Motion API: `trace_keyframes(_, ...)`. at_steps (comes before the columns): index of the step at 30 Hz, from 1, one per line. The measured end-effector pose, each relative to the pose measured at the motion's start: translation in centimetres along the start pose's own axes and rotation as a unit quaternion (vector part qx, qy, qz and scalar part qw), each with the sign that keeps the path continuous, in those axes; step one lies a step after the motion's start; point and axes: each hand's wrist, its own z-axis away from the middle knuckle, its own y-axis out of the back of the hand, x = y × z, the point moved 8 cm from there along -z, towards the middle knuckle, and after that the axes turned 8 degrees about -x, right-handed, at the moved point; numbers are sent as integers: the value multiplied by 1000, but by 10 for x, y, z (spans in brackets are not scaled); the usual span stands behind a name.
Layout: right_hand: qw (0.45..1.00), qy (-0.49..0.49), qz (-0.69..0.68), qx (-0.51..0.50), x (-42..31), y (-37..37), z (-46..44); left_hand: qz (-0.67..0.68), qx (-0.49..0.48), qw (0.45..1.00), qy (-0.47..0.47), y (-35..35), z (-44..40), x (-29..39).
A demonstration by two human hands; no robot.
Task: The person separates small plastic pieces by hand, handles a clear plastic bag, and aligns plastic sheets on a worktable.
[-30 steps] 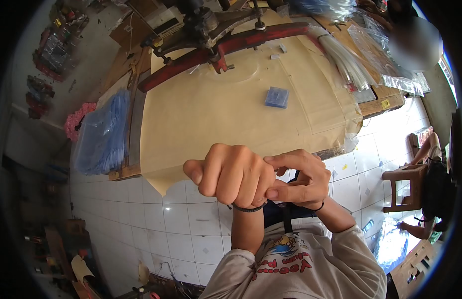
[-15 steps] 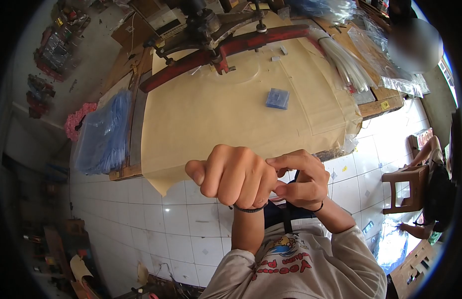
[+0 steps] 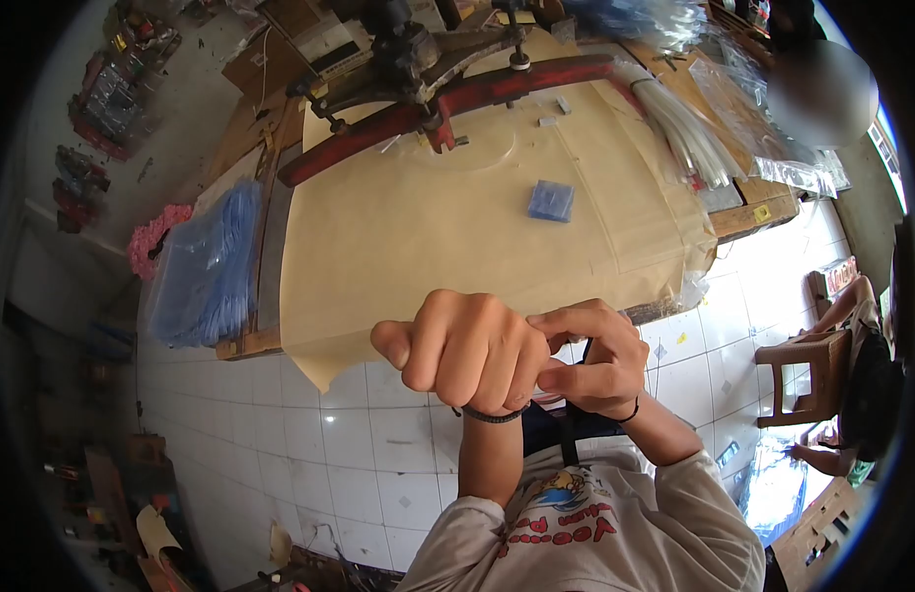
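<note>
In front of my shirt, my left hand (image 3: pixel 469 355) is closed in a fist, knuckles up and thumb out to the side. Its palm is hidden, so anything inside it cannot be seen. My right hand (image 3: pixel 600 360) is curled beside it, thumb and forefinger pinched together against the little-finger edge of the fist. Whatever is between those fingertips is too small or covered to make out. Beyond both hands is a table covered with brown paper (image 3: pixel 398 257). A small stack of clear bluish plastic pieces (image 3: pixel 551 201) lies on the paper.
A press with a red curved bar (image 3: pixel 378 133) spans the table's far side. Bluish plastic sheets (image 3: pixel 206 271) hang over the left edge; clear strips (image 3: pixel 679 128) lie at the right. A brown stool (image 3: pixel 803 375) and a seated person (image 3: pixel 862 365) are at the right.
</note>
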Motion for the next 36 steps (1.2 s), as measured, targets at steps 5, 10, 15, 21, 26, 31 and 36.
trace_keyframes(5, 1000, 6, 14, -1, -1, 0, 0, 1, 14, 1000, -25, 0, 0, 0)
trace_keyframes(10, 1000, 10, 18, -12, -2, 1, 1, 28, 8, 999, -33, 1, 2, 1)
trace_keyframes(15, 1000, 8, 2, 13, -4, 0, -1, 45, 25, 996, -69, 0, 5, 1)
trace_keyframes(21, 1000, 5, 15, -1, -4, 0, -1, 52, 28, 995, -76, 1, 4, 1)
trace_keyframes(26, 999, 19, 9, 38, -2, 2, 4, 64, 0, 995, -70, 1, 1, 0)
trace_keyframes(31, 987, 99, -117, 55, -39, 18, -13, 190, -42, 972, -130, -20, -43, -33)
trace_keyframes(36, 968, 158, -141, 134, -78, 22, -17, 254, 166, 934, -191, -37, -39, -81)
